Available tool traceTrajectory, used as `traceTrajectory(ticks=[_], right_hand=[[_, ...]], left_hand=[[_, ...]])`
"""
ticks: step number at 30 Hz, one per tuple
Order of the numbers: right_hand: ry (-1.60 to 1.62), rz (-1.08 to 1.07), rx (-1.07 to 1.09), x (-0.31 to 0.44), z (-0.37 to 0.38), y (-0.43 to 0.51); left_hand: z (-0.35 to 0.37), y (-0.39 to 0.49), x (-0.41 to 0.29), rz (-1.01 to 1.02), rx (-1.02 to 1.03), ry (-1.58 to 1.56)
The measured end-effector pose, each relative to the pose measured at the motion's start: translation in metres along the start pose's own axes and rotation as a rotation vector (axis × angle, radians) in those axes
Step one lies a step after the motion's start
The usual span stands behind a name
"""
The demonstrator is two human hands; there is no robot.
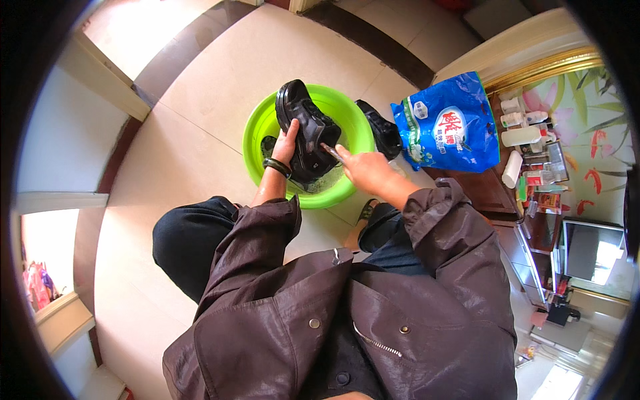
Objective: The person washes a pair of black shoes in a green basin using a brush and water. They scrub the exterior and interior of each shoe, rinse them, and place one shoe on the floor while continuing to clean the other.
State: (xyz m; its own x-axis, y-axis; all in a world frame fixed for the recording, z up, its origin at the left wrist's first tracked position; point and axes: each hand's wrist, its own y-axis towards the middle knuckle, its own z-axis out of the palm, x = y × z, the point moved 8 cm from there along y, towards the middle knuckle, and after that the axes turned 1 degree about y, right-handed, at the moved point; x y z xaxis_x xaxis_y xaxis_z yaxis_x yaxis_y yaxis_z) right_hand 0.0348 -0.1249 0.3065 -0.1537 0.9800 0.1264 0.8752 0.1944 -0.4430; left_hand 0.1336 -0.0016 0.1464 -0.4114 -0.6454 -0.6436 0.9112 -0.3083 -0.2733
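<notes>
A wet black shoe (312,132) is tilted over a lime-green plastic basin (248,165), toe pointing away from me. My left hand (285,146), with a dark bangle on its wrist, grips the shoe by its left side. In my right hand (367,170) is a slim-handled tool (332,152), whose tip meets the shoe near its opening; its working end is hidden. Sudsy water (330,181) lies in the bottom of the basin. Another dark item (268,145) shows inside at the left, partly hidden by my hand and the shoe.
A second black shoe (381,131) is on the floor right of the basin, against a blue printed detergent bag (445,125). Beyond the bag, a brown wooden cabinet (492,195) bears several bottles (522,136) and boxes. My knees flank the near side of the basin on the tiled floor (200,150).
</notes>
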Motion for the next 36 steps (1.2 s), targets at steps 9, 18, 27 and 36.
traceTrajectory(ticks=[9, 18, 27, 36], right_hand=[[0.591, 0.132, -0.09, -0.11, 0.014, -0.004], [0.617, 0.221, -0.038, -0.117, 0.007, -0.002], [0.584, 0.143, -0.376, -0.106, -0.024, 0.006], [1.537, 0.224, -0.284, -0.107, 0.002, 0.025]], left_hand=[[-0.015, 0.012, -0.078, 0.437, -0.138, 0.97], [0.075, -0.021, -0.118, 0.608, -0.11, 1.62], [0.15, -0.056, -0.157, 0.869, -0.055, 1.928], [0.132, -0.039, -0.159, 0.709, -0.04, 1.411]])
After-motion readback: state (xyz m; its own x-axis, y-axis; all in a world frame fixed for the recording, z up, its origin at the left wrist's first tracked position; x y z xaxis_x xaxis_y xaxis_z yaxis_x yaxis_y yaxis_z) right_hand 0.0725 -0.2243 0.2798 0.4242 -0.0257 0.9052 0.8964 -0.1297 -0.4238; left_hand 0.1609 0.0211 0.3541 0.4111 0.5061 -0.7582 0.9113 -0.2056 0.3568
